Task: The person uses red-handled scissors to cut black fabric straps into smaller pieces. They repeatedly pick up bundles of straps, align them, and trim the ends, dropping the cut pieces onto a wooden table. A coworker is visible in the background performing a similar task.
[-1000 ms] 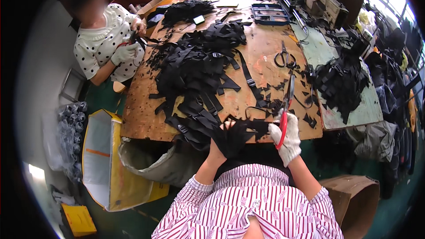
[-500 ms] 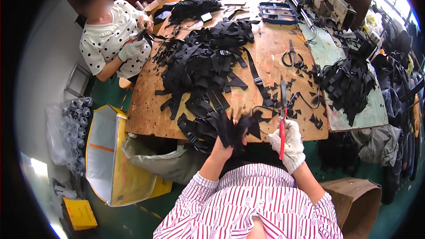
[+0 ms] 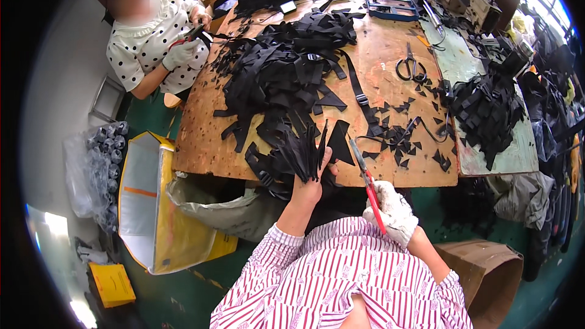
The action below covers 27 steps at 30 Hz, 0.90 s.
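My bare left hand point(image 3: 311, 189) is closed around a bundle of black webbing straps point(image 3: 297, 153) at the table's near edge, their ends fanned upward. A black triangular piece point(image 3: 337, 142) stands out just right of these straps. In its white knit glove, my right hand point(image 3: 395, 212) grips a red-handled tool point(image 3: 372, 192) with a long, narrow grey end; whether this is scissors or pliers I cannot make out. Its tip points up and left, apart from the straps. Beyond my left hand lies a big heap of black straps with buckles point(image 3: 274, 73).
Small black offcuts point(image 3: 399, 137) and black-handled scissors point(image 3: 411, 67) lie on the wooden table point(image 3: 390, 173). A blue tray point(image 3: 390, 6) sits at the back, another strap pile point(image 3: 487, 109) at right. A co-worker point(image 3: 155, 42) stands at far left. Below are a yellow bin point(image 3: 183, 207) and a cardboard box point(image 3: 481, 262).
My left hand has turned, and the strap ends now fan upward. My right hand has moved slightly down and left, and the tool has tilted left toward the straps.
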Available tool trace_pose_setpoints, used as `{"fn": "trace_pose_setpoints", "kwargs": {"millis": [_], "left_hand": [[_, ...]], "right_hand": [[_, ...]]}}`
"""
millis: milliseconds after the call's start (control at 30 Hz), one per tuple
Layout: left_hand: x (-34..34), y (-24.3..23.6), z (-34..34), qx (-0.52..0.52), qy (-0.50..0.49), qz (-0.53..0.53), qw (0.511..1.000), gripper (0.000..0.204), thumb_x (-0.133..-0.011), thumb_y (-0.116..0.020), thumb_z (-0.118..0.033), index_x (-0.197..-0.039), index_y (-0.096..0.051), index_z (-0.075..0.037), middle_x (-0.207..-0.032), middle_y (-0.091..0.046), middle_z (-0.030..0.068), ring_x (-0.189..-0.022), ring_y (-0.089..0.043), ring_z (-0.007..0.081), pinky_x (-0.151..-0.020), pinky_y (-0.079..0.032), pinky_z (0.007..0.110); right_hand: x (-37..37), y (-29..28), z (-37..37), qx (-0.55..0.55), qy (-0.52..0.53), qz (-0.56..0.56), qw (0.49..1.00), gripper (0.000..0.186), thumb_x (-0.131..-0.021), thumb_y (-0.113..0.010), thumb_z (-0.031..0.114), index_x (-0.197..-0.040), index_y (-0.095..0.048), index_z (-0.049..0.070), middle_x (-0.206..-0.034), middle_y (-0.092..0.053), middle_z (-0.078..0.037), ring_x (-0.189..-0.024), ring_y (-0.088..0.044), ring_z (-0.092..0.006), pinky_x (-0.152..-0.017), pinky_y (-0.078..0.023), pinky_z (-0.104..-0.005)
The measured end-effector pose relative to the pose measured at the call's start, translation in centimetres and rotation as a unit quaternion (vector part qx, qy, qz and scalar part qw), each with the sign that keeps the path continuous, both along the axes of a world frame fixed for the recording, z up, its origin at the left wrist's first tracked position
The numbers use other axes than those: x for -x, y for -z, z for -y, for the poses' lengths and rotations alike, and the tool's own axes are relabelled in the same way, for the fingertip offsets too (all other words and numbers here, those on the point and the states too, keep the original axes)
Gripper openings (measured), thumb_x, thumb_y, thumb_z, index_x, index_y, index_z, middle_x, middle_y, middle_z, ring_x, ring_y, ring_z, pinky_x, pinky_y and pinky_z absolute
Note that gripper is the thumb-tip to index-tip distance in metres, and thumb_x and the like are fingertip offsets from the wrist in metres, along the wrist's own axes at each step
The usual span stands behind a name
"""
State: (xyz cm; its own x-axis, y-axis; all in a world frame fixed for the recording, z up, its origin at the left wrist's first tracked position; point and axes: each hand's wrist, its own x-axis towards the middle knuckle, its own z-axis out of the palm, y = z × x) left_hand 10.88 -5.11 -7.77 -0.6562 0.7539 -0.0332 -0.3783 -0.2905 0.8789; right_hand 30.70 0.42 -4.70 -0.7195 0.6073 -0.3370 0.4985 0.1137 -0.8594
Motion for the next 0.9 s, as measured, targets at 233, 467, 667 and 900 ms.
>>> {"fn": "trace_pose_setpoints", "kwargs": {"millis": [233,467,667,900], "left_hand": [[-0.9,0.7,0.8,0.029,0.045,-0.02,0.998,0.009,-0.088,-0.062,-0.011,-0.092,-0.059,-0.004,-0.075,-0.057,0.004,-0.059,-0.055,0.014,-0.057,-0.043,0.025],[-0.9,1.8,0.8,-0.001,0.054,-0.028,0.998,0.009,-0.087,-0.062,-0.01,-0.093,-0.058,-0.004,-0.076,-0.057,0.0037,-0.06,-0.055,0.0134,-0.059,-0.044,0.026],[-0.4,3.6,1.2,-0.03,0.105,-0.129,0.986,0.044,-0.092,-0.055,-0.033,-0.119,-0.056,0.001,-0.089,-0.055,0.0012,-0.075,-0.053,0.0134,-0.065,-0.042,0.027],[-0.6,5.0,1.8,-0.046,0.101,-0.152,0.982,0.055,-0.088,-0.058,-0.042,-0.121,-0.054,0.002,-0.099,-0.057,0.002,-0.077,-0.052,0.0124,-0.067,-0.041,0.028]], "right_hand": [[0.5,0.6,-0.1,-0.04,0.001,0.003,0.999,0.063,-0.071,-0.072,0.036,-0.116,-0.043,0.003,-0.089,-0.06,-0.017,-0.08,-0.06,-0.0319,-0.074,-0.047,-0.0368],[0.7,2.8,0.4,-0.005,0.055,-0.084,0.995,0.053,-0.072,-0.07,0.028,-0.112,-0.044,0.003,-0.084,-0.059,-0.015,-0.075,-0.06,-0.0282,-0.069,-0.047,-0.0363],[1.1,-0.1,1.3,0.043,0.113,-0.125,0.985,0.032,-0.077,-0.068,0.014,-0.102,-0.05,0.003,-0.074,-0.055,-0.009,-0.066,-0.057,-0.0197,-0.06,-0.046,-0.0337],[0.6,1.1,0.2,-0.05,0.009,-0.034,0.998,0.065,-0.07,-0.072,0.034,-0.117,-0.041,0.003,-0.089,-0.06,-0.017,-0.079,-0.061,-0.031,-0.074,-0.048,-0.037]]}}
